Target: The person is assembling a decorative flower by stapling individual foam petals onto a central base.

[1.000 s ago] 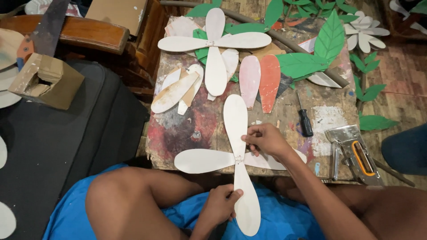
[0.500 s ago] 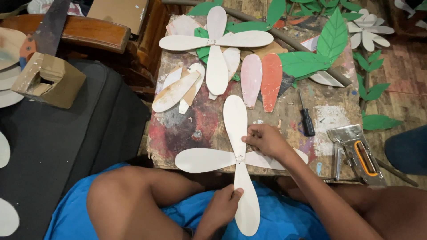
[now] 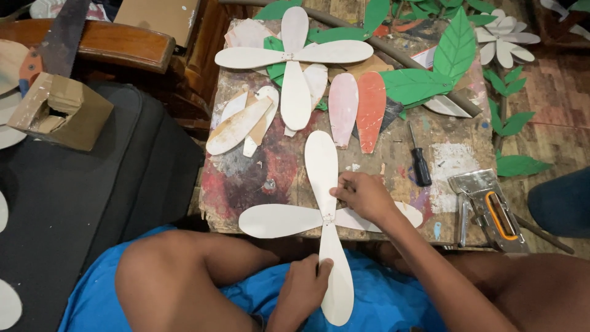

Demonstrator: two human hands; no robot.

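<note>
Left hand [image 3: 305,284] low near the lap, fingers curled, thumb up, pinching closed. Right hand [image 3: 364,195] higher, palm down, fingers bent, fingertips pressing flat. Right forearm runs diagonally from lower right; both arms bare.

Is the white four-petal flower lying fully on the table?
No. The white flower lies flat, but its near petal overhangs the table edge, held by the left hand.

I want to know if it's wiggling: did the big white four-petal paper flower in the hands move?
No. The white four-petal paper flower sits the same beside the black-handled screwdriver.
</note>
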